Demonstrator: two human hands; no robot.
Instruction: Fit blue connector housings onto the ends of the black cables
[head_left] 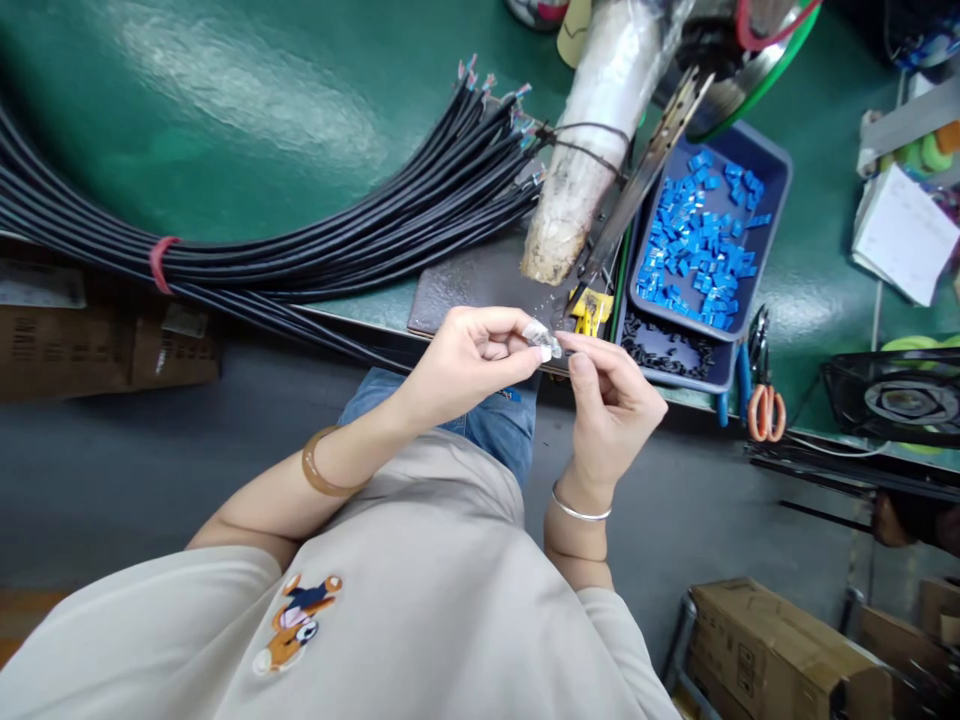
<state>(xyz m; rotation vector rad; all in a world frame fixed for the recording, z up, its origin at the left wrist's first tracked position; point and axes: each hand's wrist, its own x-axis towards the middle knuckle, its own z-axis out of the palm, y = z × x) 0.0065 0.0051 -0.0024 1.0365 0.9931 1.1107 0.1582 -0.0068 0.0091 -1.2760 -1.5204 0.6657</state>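
My left hand (484, 358) is closed in a pinch at the edge of the bench, with whitish wrapping on the thumb and index fingertips. Close against it, my right hand (615, 395) pinches with thumb and forefinger. The fingertips of both hands meet; whatever lies between them is too small to make out. Just beyond them a yellow tool (592, 310) rests on a dark board (465, 290). A bundle of black cables (360, 240) with stripped, coloured wire ends reaches across the bench towards my hands.
Blue clips fill part of a grey-blue tray (776, 190), above a lower tray (720, 375) of small black parts. Orange-handled scissors (766, 412) hang at the bench edge. A plastic-wrapped tube (592, 140) points down over the board. Cardboard boxes (780, 640) stand below right.
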